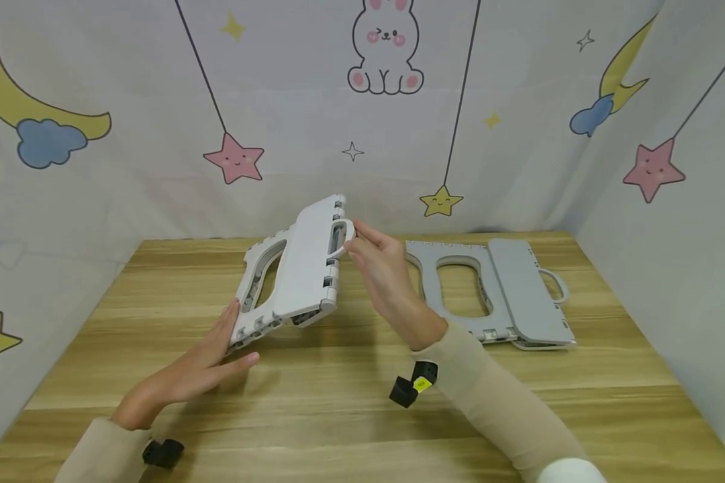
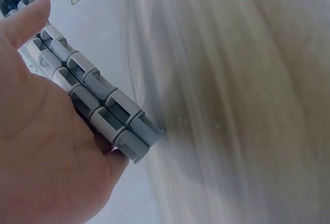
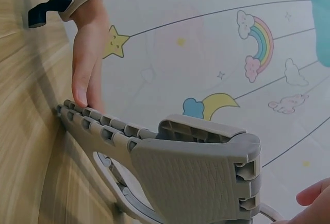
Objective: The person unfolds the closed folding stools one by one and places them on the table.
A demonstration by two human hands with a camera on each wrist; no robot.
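Observation:
A light grey folding step stool (image 1: 308, 255), folded flat, stands tilted above the table, its handle side raised. My right hand (image 1: 383, 275) pinches the stool's loop handle (image 1: 349, 240) between thumb and fingers; only its fingertips (image 3: 314, 201) enter the right wrist view. My left hand (image 1: 199, 369) touches the stool's lower left edge with straight fingers, its thumb stretched out apart. In the left wrist view, the hinged edge (image 2: 103, 100) lies against the left palm (image 2: 46, 141). Part of the left fingers is hidden by the stool in the right wrist view.
A second grey folding step stool (image 1: 495, 295) lies folded on the right of the wooden table (image 1: 338, 422), its handle pointing right. A printed curtain (image 1: 302, 107) with stars and a rabbit hangs behind the table and along both sides.

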